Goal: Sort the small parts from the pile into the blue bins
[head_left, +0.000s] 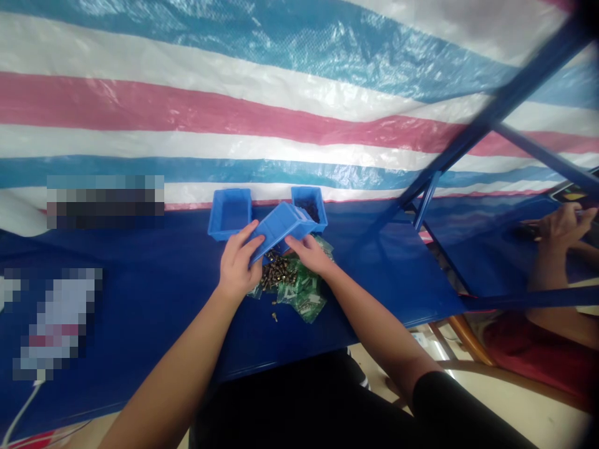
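table [140, 293]: blue top, ran across the near field
stray screw [274, 317]: lay alone on the table, just in front of the pile
green bags [306, 293]: small heap, partly under the right wrist
screw pile [276, 273]: brass-coloured, between both hands, touching the bags
left hand [238, 265]: fingers curled round the tilted bin's left side, thumb up on its wall
right hand [311, 252]: fingers closed on the bin's near right edge
tilted bin [281, 227]: blue, held by both hands, off the table, tipped above the pile
left bin [230, 213]: upright behind the left hand
right bin [309, 206]: upright, dark parts inside
co-worker's hand [564, 227]: far right, past the blue frame [491, 112]
tarp [281, 112]: striped, behind everything
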Demonstrator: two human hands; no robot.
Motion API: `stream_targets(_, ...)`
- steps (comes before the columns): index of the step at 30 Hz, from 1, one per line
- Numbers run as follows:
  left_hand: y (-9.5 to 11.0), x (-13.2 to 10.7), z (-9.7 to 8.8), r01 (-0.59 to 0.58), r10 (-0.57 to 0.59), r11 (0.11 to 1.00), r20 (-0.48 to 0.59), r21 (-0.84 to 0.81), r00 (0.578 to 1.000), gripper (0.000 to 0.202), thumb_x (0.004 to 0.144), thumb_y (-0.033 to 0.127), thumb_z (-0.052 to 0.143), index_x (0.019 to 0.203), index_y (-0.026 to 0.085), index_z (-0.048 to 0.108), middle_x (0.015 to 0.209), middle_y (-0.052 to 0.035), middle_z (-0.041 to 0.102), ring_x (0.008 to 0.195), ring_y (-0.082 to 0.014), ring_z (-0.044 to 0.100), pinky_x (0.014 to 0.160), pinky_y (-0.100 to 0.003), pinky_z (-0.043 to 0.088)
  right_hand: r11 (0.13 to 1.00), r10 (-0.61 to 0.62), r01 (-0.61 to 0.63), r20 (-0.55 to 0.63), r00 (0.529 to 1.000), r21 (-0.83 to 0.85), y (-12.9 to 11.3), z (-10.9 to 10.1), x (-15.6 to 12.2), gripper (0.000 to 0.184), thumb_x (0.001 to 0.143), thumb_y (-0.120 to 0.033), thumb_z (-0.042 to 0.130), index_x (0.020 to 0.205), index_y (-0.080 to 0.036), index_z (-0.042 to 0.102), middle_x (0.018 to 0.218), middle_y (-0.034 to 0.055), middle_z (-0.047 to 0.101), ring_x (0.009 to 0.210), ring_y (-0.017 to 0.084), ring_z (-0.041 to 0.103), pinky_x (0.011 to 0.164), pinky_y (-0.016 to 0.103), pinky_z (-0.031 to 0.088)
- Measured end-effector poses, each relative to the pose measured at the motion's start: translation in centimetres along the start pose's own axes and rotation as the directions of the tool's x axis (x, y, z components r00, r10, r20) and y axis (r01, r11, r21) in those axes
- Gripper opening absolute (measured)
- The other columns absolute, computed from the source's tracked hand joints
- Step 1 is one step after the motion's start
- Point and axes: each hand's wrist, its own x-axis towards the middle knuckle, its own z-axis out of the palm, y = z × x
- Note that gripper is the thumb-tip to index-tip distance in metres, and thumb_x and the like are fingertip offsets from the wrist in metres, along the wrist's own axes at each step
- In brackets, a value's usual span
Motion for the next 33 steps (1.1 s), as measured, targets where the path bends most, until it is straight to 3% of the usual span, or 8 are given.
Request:
stream_targets(5,-0.15,-0.11,0.09,-0.017,0.017,1.0,0.028,0.008,0.999,0.049,0.085,0.01,0.057,0.132,0.025,0.05,0.143,-0.0139,0.051,0.124,-0.0292,0.057,0.095,-0.049,0.053,1.0,-0.001,0.002,-0.038,0.999,0.019,0.06,0.24,-0.03,0.048,0.079,-0.06,0.065,0.106,-0.021,0.063,0.109,0.0063,0.068,0.095,0.02,0.066,0.075,0.032,0.06)
stream_targets(14,0.0,-0.05,0.17,-0.021,0.021,1.0,0.028,0.002,0.999,0.047,0.087,0.012,0.057,0.131,0.026,0.05,0.143,-0.0136,0.051,0.124,-0.0289,0.057,0.095,-0.049,0.053,0.99,-0.115,0.119,0.058,0.992,-0.07,-0.49,0.25,-0.25,0.044,0.075,-0.045,0.075,0.111,-0.02,0.065,0.113,0.0062,0.07,0.105,0.024,0.066,0.096,0.041,0.054)
stream_targets(23,0.06,0.03,0.09,-0.027,0.025,0.999,0.041,0.032,0.999,0.046,0.088,0.013,0.056,0.131,0.027,0.049,0.143,-0.0138,0.051,0.123,-0.0287,0.058,0.093,-0.048,0.054,0.989,-0.11,0.116,0.066,0.992,-0.09,-0.2,0.33,-0.17,0.043,0.075,-0.04,0.075,0.111,-0.019,0.063,0.113,0.0083,0.07,0.105,0.025,0.067,0.092,0.04,0.056)
stream_targets(33,0.09,0.0,0.1,-0.018,0.018,1.0,0.03,0.004,0.999,0.045,0.088,0.013,0.058,0.13,0.027,0.05,0.143,-0.0131,0.051,0.123,-0.0288,0.057,0.094,-0.048,0.053,0.995,-0.096,0.095,0.093,0.991,0.011,-0.38,0.48,-0.41,0.046,0.072,-0.038,0.078,0.111,-0.018,0.062,0.112,0.008,0.07,0.105,0.025,0.068,0.094,0.042,0.057)
